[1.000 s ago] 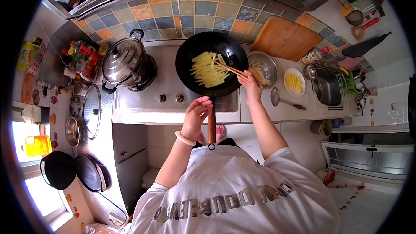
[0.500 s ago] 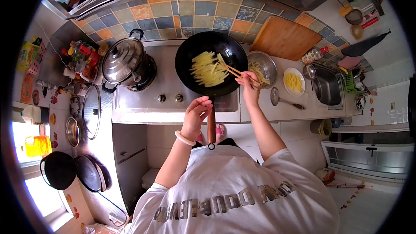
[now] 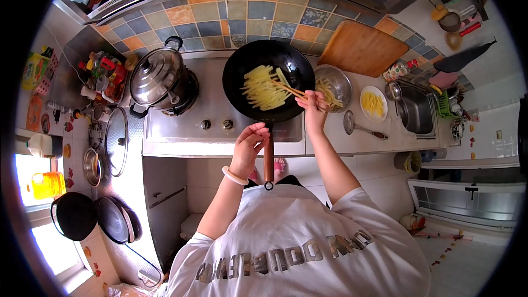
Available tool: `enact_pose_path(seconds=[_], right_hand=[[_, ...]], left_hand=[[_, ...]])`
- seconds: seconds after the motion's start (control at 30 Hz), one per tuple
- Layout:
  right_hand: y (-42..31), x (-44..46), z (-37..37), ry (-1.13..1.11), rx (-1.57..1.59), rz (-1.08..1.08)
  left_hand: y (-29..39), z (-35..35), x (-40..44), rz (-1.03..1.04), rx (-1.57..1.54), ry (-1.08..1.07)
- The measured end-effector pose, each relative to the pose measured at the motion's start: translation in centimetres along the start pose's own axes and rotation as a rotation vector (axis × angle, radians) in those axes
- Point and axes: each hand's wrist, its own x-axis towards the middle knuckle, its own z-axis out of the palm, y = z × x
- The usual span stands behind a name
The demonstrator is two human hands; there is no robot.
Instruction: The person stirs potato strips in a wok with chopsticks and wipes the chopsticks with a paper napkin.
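A black wok (image 3: 234,91) sits on the stove with pale yellow potato strips (image 3: 264,87) spread in its base. My left hand (image 3: 251,142) is bent beside the wok's brown handle (image 3: 268,162), its fingers curled and the tips against the upper part of it. Over the wok's right rim, my right hand (image 3: 314,109) is closed around wooden chopsticks (image 3: 289,89), whose tips reach the strips. Just behind that hand stands a metal bowl (image 3: 342,80) holding more strips. A white plate (image 3: 364,111) of yellow strips lies farther right.
A lidded steel pot (image 3: 157,80) occupies the left burner. On the right counter lies a skimmer (image 3: 363,126), near the sink (image 3: 416,111). A wooden cutting board (image 3: 363,47) leans on the tiled wall. Bottles (image 3: 107,74) crowd the left corner, above a glass lid (image 3: 116,142).
My right hand and the chopsticks have shifted very slightly. My left hand stays at the handle, and the potato strips look the same.
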Motion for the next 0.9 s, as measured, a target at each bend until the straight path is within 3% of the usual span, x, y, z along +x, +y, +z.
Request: enact_pose_path(seconds=[0.33, 0.47, 0.67, 0.9], right_hand=[[-0.8, 0.2, 0.8, -0.034, 0.127, 0.144], [-1.2, 0.2, 0.0, -0.037, 0.033, 0.148], [-0.9, 0.6, 0.0, -0.22, -0.171, -0.118], [-0.6, 0.8, 0.1, -0.18, -0.261, -0.102]], left_hand=[[0.1, -0.5, 0.0, 0.016, -0.02, 0.006], [0.2, -0.6, 0.1, 0.008, -0.024, 0.008], [0.1, -0.7, 0.3, 0.005, -0.021, -0.001], [0.1, -0.7, 0.4, 0.003, -0.019, -0.006]])
